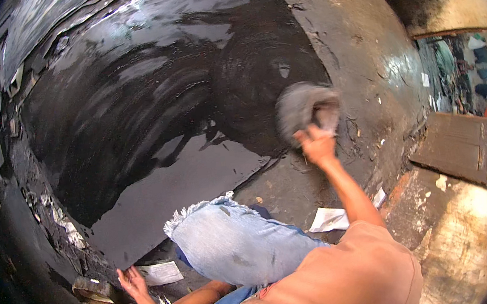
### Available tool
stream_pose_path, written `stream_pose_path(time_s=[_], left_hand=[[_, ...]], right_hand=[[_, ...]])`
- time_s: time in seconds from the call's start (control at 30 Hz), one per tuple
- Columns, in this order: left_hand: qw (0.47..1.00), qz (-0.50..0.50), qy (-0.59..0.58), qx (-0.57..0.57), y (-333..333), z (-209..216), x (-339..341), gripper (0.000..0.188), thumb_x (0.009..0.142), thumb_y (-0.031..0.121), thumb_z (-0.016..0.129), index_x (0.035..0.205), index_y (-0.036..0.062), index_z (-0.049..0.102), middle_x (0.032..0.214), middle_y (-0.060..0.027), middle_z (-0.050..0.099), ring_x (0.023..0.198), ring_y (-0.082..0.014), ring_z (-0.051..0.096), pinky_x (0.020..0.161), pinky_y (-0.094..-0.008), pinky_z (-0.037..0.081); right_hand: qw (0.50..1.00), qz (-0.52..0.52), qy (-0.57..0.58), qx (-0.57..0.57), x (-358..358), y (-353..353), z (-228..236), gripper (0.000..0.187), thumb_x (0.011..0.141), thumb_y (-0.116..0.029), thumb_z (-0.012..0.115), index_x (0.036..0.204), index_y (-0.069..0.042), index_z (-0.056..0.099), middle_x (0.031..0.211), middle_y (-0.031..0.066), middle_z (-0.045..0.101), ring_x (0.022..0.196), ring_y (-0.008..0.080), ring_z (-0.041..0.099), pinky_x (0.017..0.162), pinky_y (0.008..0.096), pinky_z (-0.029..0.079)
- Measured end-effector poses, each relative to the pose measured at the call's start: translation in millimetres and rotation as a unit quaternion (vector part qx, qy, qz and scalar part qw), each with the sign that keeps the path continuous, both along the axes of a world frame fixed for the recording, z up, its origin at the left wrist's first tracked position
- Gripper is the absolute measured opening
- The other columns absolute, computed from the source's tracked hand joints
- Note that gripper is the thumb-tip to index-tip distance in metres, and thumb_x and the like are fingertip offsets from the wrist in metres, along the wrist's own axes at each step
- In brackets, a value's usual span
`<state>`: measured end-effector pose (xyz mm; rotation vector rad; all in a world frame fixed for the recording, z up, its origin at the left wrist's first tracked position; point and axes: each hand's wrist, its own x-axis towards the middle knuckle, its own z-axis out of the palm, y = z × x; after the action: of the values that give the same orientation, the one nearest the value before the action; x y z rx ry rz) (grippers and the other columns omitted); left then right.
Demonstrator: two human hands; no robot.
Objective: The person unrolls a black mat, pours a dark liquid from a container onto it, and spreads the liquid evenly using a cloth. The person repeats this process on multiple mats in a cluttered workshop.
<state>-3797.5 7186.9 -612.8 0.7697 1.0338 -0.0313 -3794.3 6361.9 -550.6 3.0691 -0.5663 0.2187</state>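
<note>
A large dark grey sheet (pixel 193 185) lies spread on the floor in front of me. A wet black coating (pixel 132 122) with curved smear marks covers much of it, while the near part is plain grey. My right hand (pixel 318 145) grips a round, fuzzy grey pad (pixel 298 113) at the right edge of the sheet. Both are somewhat blurred, and the pad has a hollow on the side toward my hand. Down at the near left corner of the sheet is my left hand (pixel 133 283), its fingers apart and the tips at the sheet's edge.
White papers (pixel 329 219) lie by my right arm, and another paper (pixel 161 273) is beside my left hand. A worn block (pixel 94 292) sits farther left. Torn scraps (pixel 62 218) line the left edge. On the right a dark panel (pixel 465 148) rests on the stained floor (pixel 463 235).
</note>
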Motion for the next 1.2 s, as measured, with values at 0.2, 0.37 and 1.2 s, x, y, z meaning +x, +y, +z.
stream_pose_path(time_s=[0.2, 0.37, 1.2], left_hand=[[0.958, -0.097, 0.096, 0.251, -27, -37, 27, 0.022, 0.094, 0.014, 0.071, 0.110, 0.0032, 0.061, 0.102, -0.0072, 0.066, 0.093, -0.0211, 0.062, 0.086, -0.0370, 0.053], [0.967, -0.050, 0.038, 0.245, -28, -32, 110, 0.021, 0.092, 0.008, 0.071, 0.106, 0.0083, 0.056, 0.095, -0.0060, 0.065, 0.084, -0.0193, 0.063, 0.082, -0.0378, 0.054], [0.879, 0.096, 0.154, 0.441, -8, 125, -138, 0.043, 0.098, 0.020, 0.063, 0.139, 0.0101, 0.052, 0.131, -0.0107, 0.061, 0.109, -0.0225, 0.061, 0.091, -0.0391, 0.053]], right_hand=[[0.963, -0.244, 0.015, 0.116, 95, -170, -17, 0.073, 0.095, -0.061, 0.053, 0.112, 0.008, 0.067, 0.111, 0.0344, 0.065, 0.109, 0.0465, 0.063, 0.092, 0.0495, 0.047], [0.989, -0.054, 0.011, 0.139, 276, -67, -38, 0.063, 0.095, -0.062, 0.051, 0.110, -0.003, 0.068, 0.104, 0.0250, 0.070, 0.102, 0.0431, 0.066, 0.086, 0.0495, 0.050], [0.973, 0.085, 0.042, 0.210, 190, 182, 2, 0.054, 0.096, -0.053, 0.058, 0.077, -0.002, 0.058, 0.071, 0.0249, 0.062, 0.067, 0.0434, 0.063, 0.062, 0.0514, 0.046]])
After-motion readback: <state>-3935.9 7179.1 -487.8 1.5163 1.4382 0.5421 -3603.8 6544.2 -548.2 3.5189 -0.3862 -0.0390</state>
